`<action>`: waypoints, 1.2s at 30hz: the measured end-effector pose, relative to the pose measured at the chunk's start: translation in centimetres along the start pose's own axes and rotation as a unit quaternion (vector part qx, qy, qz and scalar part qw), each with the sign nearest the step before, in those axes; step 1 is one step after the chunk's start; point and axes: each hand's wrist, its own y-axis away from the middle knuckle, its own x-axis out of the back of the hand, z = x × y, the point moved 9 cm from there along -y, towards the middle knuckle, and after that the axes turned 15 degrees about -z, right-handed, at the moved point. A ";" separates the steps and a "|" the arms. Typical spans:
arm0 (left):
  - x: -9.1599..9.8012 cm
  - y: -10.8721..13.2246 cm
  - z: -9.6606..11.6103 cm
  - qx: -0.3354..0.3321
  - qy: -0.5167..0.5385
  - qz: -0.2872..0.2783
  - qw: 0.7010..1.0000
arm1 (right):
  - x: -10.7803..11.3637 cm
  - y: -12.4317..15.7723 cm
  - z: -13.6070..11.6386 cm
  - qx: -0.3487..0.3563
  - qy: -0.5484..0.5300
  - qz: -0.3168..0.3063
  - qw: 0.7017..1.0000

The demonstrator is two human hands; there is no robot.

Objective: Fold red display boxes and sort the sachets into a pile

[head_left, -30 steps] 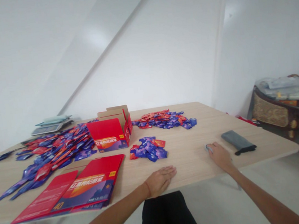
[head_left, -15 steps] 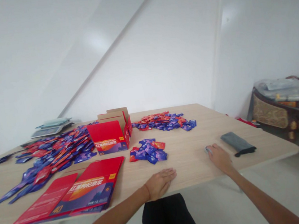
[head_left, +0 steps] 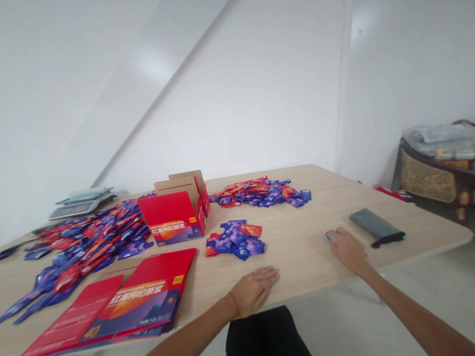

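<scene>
My left hand lies flat on the table's near edge, fingers stretched out together, holding nothing. A small pile of purple and red sachets sits just beyond it. Farther right, my right hand rests on the tabletop with its fingers curled round a small grey-white object; most of that object is hidden, and its kind cannot be made out. Beside this hand lies a folded grey cloth with a black edge. Flattened red and purple cartons are stacked to the left of my left hand.
Open red boxes stand in a row behind the cartons. A large heap of sachet strips spreads at left, near a scale. Another sachet heap lies at the back. A chair piled with bags stands right of the table.
</scene>
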 end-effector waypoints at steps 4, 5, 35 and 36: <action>0.0 0.0 -0.1 0.009 -0.007 -0.008 1.000 | 0.1 0.0 -0.1 0.000 -0.005 -0.004 1.000; 0.0 0.0 -0.1 0.010 -0.007 -0.007 1.000 | 0.2 0.1 -0.1 -0.001 -0.008 -0.005 1.000; 17.1 -8.5 -25.0 0.495 -0.176 -0.106 0.844 | -1.0 1.0 0.6 0.051 -0.091 0.074 0.992; 17.8 -8.4 -27.9 0.520 -0.173 -0.119 0.828 | -0.6 1.1 0.5 0.055 -0.082 0.083 0.992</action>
